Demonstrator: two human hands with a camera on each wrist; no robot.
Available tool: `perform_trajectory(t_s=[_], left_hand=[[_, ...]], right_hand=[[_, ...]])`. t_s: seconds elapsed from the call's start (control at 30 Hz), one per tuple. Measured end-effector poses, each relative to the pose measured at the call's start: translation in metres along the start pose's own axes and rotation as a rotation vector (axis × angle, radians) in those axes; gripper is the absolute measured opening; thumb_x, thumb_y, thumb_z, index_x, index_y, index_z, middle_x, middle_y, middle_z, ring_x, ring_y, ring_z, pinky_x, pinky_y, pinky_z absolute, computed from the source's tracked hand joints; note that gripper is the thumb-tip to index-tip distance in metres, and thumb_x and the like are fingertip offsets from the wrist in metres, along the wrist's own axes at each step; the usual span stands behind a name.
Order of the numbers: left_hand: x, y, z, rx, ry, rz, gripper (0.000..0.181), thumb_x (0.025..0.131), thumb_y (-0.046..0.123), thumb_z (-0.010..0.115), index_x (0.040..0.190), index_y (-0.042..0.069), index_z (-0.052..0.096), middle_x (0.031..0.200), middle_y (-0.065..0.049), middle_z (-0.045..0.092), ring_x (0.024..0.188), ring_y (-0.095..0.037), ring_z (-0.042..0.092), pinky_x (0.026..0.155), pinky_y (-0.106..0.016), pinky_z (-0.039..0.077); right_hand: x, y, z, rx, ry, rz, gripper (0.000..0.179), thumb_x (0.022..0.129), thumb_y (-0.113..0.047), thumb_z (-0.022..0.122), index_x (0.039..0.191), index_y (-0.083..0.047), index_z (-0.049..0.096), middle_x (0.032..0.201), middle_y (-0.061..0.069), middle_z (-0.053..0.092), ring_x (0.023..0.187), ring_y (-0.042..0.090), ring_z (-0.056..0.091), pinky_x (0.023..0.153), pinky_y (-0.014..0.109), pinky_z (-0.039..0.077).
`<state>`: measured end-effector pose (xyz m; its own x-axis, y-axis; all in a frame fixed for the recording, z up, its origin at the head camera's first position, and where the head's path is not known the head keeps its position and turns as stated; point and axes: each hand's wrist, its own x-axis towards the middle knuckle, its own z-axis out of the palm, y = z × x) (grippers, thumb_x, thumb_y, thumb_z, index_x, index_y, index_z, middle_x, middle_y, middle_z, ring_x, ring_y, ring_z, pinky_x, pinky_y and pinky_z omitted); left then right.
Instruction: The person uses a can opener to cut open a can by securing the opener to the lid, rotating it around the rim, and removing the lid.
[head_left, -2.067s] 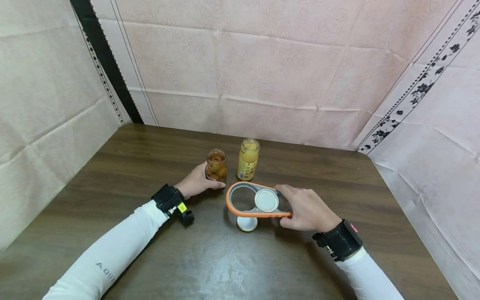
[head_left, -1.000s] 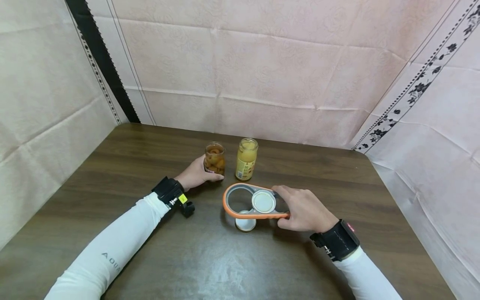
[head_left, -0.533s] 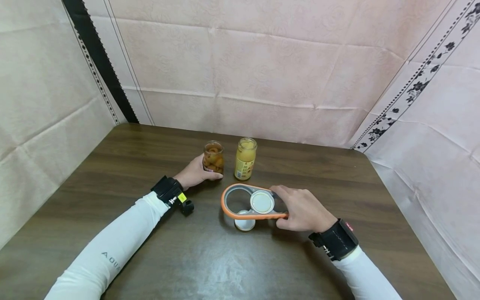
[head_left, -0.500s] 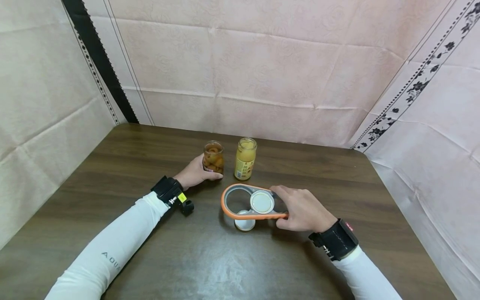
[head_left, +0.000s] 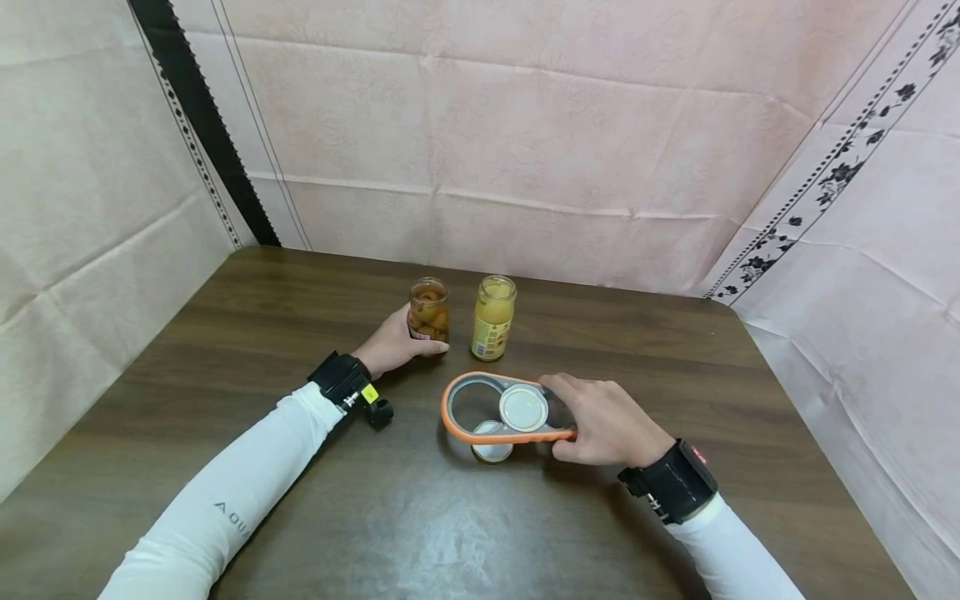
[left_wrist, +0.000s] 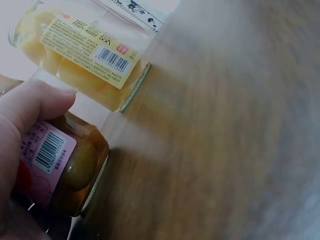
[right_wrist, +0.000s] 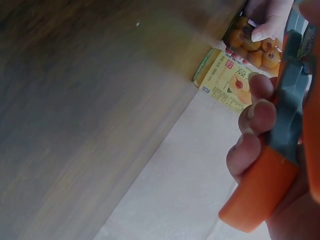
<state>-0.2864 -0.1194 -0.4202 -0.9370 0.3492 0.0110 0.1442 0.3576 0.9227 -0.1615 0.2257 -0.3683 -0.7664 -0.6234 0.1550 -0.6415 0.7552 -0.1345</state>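
My left hand [head_left: 400, 343] grips an uncovered glass jar of brown fruit [head_left: 429, 312], thumb round its near side, at the back of the table. In the left wrist view its pink label [left_wrist: 48, 150] shows below the thumb. Just right of it stands an uncovered jar of yellow fruit [head_left: 493, 318] with a yellow label. Nearer the front, my right hand [head_left: 607, 421] holds an orange and grey jar opener [head_left: 453, 417] by its right end, raised over the table. A white lid [head_left: 523, 407] sits within the opener's frame.
A second white lid [head_left: 492, 452] lies on the wooden table [head_left: 360, 517], partly covered by the opener in the head view. Pale cloth walls [head_left: 525, 150] rise behind the table and along both sides.
My left hand has moved the brown fruit jar back, level with the yellow one. My right hand stays put, and the jar opener has tilted slightly.
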Motion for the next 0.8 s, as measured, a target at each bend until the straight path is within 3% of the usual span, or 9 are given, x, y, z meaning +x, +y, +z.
perform_trajectory(t_s=[0.13,0.43,0.8], left_hand=[[0.002,0.001,0.001,-0.021,0.004,0.008,0.072,0.085,0.026,0.084,0.144,0.015,0.043,0.134,-0.011,0.059,0.122,-0.028,0.056,0.106,-0.043,0.045],[-0.002,0.011,0.001,-0.041,-0.025,-0.028,0.071,0.092,0.02,0.077,0.149,0.012,0.036,0.14,-0.016,0.054,0.126,-0.03,0.052,0.109,-0.046,0.041],[-0.001,-0.001,0.0,0.0,0.009,-0.02,0.07,0.091,0.032,0.078,0.147,0.017,0.039,0.138,-0.01,0.055,0.124,-0.028,0.053,0.108,-0.045,0.041]], right_hand=[[-0.001,-0.001,-0.001,-0.022,0.007,-0.022,0.08,0.065,-0.038,0.077,0.137,-0.011,0.057,0.116,-0.001,0.07,0.066,0.003,0.048,0.056,0.019,0.038],[-0.001,-0.003,-0.003,-0.045,0.024,-0.038,0.079,0.064,-0.041,0.077,0.137,-0.015,0.059,0.106,-0.002,0.069,0.057,0.002,0.042,0.052,0.019,0.035],[0.001,-0.006,0.001,-0.06,0.042,-0.076,0.077,0.065,-0.042,0.076,0.137,-0.019,0.061,0.094,-0.005,0.067,0.058,0.002,0.041,0.052,0.019,0.032]])
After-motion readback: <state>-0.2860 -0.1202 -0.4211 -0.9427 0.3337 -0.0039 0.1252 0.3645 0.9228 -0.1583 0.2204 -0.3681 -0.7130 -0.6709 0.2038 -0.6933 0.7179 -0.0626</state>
